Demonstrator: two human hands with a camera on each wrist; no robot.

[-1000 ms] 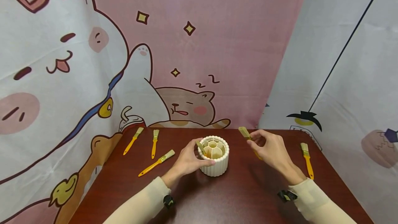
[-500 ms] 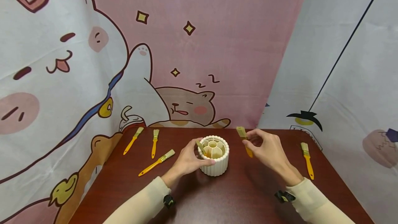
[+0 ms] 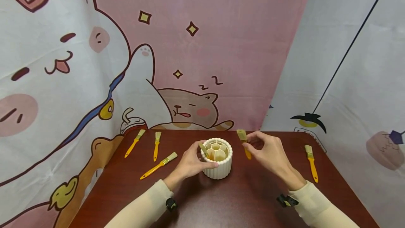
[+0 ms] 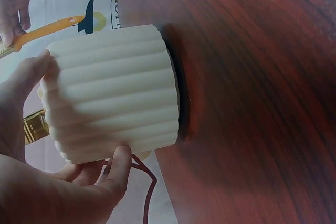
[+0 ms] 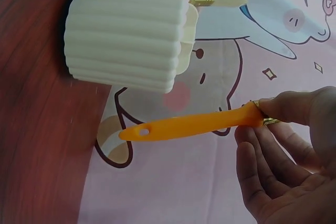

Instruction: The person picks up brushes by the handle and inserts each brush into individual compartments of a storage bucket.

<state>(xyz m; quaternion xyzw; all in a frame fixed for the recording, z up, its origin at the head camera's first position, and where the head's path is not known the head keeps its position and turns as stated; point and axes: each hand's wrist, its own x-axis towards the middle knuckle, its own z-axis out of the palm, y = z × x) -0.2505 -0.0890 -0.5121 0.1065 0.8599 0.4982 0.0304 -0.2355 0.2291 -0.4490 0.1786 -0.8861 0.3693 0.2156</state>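
A cream, ribbed round holder (image 3: 217,170) with petal-shaped compartments stands on the table. My left hand (image 3: 191,163) grips it from the left, thumb on the near side and fingers around the far side. One paintbrush (image 3: 204,149) leans in a left compartment, bristles up, its handle mostly hidden inside. To the right of the holder, my right hand (image 3: 272,153) pinches a second paintbrush (image 5: 184,127) near its metal ferrule. That brush is raised above the table, bristles up and tilted left, with its yellow-orange handle pointing down, apart from the holder.
On the left of the dark red-brown table (image 3: 218,207) lie three more paintbrushes: one far left (image 3: 134,144), one beside it (image 3: 156,147) and a slanted one (image 3: 158,166) nearer. Another paintbrush (image 3: 311,163) lies at the right. A cartoon-printed cloth (image 3: 246,52) hangs behind.
My right hand has moved left toward the holder with its paintbrush, and more of the handle now shows below the fingers. The left hand keeps its hold on the holder.
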